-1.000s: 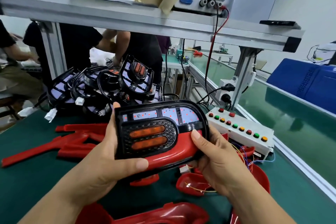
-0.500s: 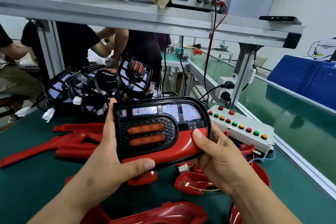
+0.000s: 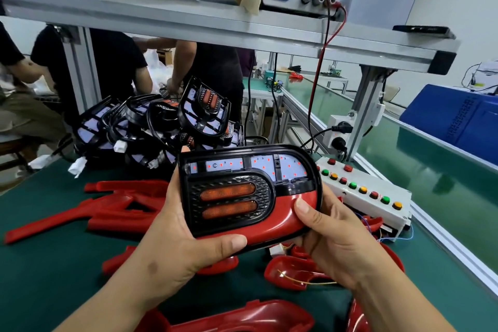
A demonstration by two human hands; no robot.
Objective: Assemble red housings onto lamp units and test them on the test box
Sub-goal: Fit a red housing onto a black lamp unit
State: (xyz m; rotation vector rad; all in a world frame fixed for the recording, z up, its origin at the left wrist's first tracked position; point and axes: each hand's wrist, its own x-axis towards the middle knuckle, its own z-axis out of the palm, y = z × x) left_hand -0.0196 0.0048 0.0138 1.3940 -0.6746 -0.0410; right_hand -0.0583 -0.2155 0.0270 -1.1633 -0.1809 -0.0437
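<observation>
Left hand [image 3: 172, 245] and right hand [image 3: 331, 237] both grip the lamp unit [image 3: 229, 194] mid-frame, thumbs curled over its red housing [image 3: 283, 221], and uneven squeezing could leave one edge unseated!

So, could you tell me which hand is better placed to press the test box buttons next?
The right hand, probably: it holds the lamp unit on the side nearest the test box, while the left hand grips the far side.
</observation>
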